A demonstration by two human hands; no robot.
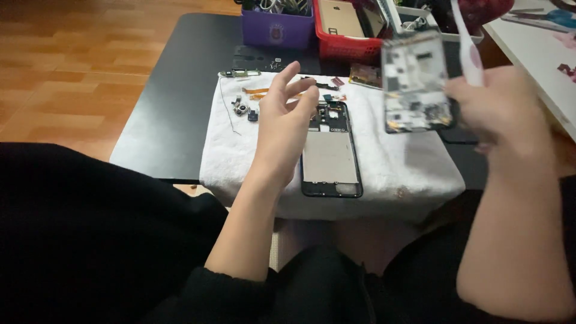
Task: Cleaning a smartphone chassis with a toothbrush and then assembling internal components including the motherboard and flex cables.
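The right hand [498,105] pinches a blurred phone panel [416,81] by its right edge, light, stiff, probably fragile. The left hand [287,117] hovers, fingers spread, over the opened phone frame [331,162] on the white towel [408,168]

Purple box [277,27] with a pale round label, table's far edge

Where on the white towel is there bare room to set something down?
The white towel is bare right of the opened phone frame, below the lifted panel in the right hand. Its lower-left part is also free. The far edge, beyond the left hand, is crowded with small parts.
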